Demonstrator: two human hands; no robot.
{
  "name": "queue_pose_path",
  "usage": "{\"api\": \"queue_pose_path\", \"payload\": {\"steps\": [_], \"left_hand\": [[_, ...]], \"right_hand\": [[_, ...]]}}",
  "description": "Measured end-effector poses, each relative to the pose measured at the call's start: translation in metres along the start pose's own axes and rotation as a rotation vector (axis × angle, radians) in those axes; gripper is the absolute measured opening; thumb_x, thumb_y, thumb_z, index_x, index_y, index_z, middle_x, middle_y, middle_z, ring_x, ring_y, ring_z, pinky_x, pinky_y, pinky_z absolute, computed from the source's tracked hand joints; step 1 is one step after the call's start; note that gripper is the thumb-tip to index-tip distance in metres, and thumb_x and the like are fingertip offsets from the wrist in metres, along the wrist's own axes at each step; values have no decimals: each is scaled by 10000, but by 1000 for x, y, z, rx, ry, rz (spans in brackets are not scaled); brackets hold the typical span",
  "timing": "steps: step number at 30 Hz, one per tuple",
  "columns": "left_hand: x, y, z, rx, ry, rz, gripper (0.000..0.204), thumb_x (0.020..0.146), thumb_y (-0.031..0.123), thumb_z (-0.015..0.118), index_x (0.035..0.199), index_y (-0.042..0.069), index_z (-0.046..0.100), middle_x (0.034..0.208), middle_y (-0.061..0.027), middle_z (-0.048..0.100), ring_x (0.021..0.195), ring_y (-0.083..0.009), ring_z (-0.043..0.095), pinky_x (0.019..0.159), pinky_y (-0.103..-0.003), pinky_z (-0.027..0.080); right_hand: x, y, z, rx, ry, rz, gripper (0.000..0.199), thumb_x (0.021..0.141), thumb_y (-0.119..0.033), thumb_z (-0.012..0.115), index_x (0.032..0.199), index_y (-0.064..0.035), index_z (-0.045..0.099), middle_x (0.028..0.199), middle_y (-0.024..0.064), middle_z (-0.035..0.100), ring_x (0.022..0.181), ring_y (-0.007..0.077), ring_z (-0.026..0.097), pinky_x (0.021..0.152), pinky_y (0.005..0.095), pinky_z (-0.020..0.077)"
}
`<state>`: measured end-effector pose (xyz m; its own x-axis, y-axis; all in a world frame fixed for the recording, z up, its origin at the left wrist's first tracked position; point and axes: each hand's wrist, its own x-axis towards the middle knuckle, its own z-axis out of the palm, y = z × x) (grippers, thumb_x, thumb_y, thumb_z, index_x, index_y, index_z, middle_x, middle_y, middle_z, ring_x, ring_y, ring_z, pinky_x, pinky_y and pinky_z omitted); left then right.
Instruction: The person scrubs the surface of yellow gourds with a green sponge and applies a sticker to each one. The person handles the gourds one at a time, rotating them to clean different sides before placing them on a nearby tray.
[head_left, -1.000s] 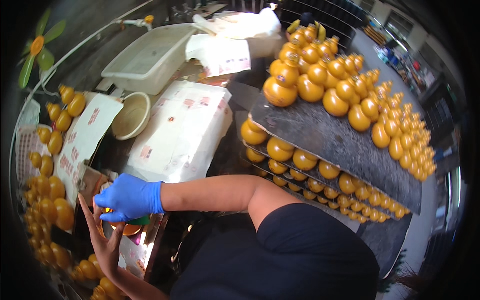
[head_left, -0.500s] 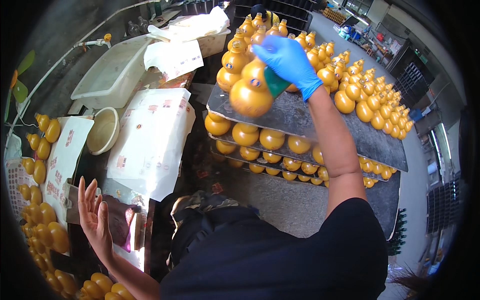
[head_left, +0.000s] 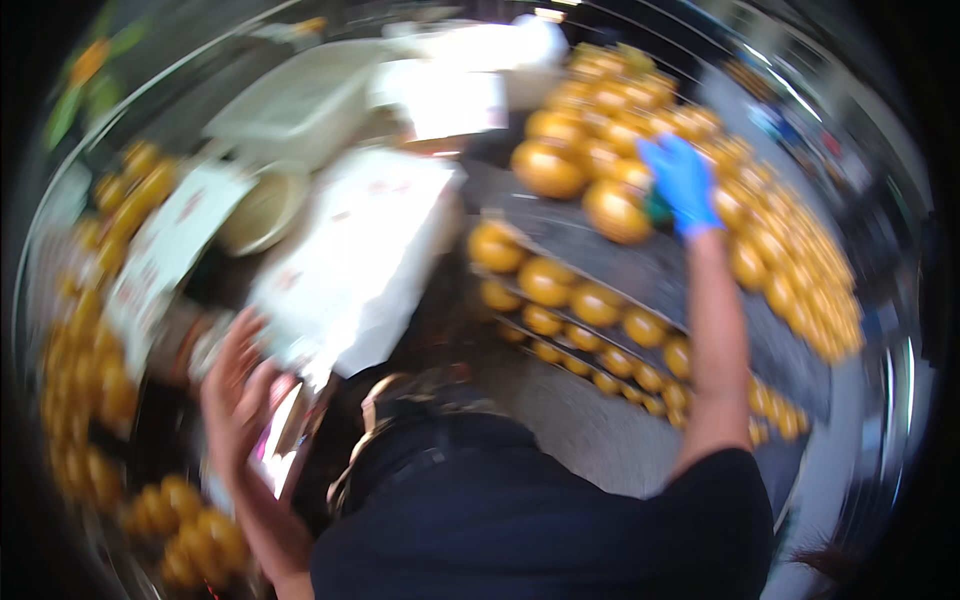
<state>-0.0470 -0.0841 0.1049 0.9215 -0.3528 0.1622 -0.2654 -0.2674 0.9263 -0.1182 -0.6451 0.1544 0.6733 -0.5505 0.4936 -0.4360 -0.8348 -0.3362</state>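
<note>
My right hand [head_left: 685,185], in a blue glove, is over the stacked board at the right. Just left of it is an upright yellow gourd-shaped bottle [head_left: 615,212], with my fingertips close to its neck. Blur hides whether they still grip it. A small dark green thing [head_left: 657,208] shows under my palm; its kind is unclear. My bare left hand [head_left: 238,395] hangs over the near left of the worktable, fingers stretched and apart, holding nothing.
Many yellow gourd bottles [head_left: 790,250] crowd the stacked boards [head_left: 740,300]. More bottles [head_left: 95,380] lie along the left. On the worktable are white printed sheets [head_left: 350,250], a round bowl [head_left: 265,210] and a large pale tub [head_left: 300,95].
My view has swung left, so the scene shifts rightward and blurs. The gourd bottle my right hand held in the air is now down at the board. My left hand stays open.
</note>
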Motion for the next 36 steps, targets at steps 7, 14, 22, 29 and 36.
{"api": "queue_pose_path", "payload": {"steps": [7,14,22,29,36], "left_hand": [[-23,13,-17,140,8,137,495,841,122,684,1307,53,533,1198,-125,619,1036,-212,618,884,-304,478],[-97,18,-78,466,794,294,289,806,45,705,1092,57,665,1031,-110,688,933,-248,657,805,-326,511],[-215,-13,-131,767,1219,-359,190,760,1,700,923,4,602,1018,-110,632,906,-260,627,815,-318,492],[-222,-9,-140,1002,914,-482,137,824,136,672,879,16,635,979,-93,654,874,-283,638,757,-316,512],[-259,81,-183,817,1187,-48,80,869,67,640,879,-11,627,1017,-100,669,919,-170,625,804,-291,511]], "right_hand": [[8,55,-5,-187,69,-257,381,961,-134,479,1338,-99,513,1325,135,532,1170,274,545,960,333,449],[-98,-209,53,772,-231,-518,310,970,-84,493,1249,35,561,1197,96,608,1083,168,549,966,292,409],[-180,-363,130,1036,-736,-883,314,843,39,627,1148,-29,660,612,-45,418,545,42,347,501,211,295],[-200,-420,156,1115,-896,-1126,335,795,42,648,1120,-36,673,590,10,469,525,92,426,532,240,352],[-216,-428,171,1115,-983,-1017,263,823,21,652,1083,-16,668,640,-22,506,541,42,390,503,219,317]]}}
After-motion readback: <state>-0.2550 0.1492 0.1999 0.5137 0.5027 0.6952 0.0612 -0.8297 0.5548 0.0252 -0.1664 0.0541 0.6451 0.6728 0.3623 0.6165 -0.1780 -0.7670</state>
